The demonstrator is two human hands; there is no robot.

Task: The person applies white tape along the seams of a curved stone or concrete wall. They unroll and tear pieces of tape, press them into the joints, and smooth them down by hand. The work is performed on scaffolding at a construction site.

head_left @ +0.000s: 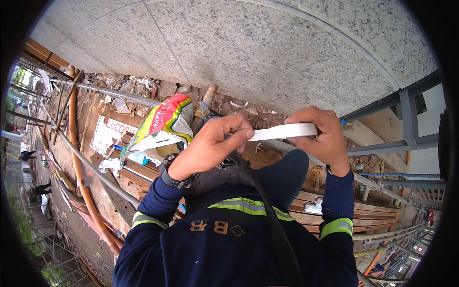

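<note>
Wall (267, 52): speckled grey stone with thin seams, filling the top of the frame;
Pipe (77, 158): orange, running down the left side of the frame;
Sack (160, 125): red, yellow, green and white, crumpled, left of centre in the frame;
My left hand (213, 143): at the frame's centre, thumb and fingers pinching the left end of the tape (275, 132);
My right hand (322, 131): right of centre, fingers curled round the tape's other end, gripping it;
Tape: white, spanning between my hands, just right of the frame's centre
</note>
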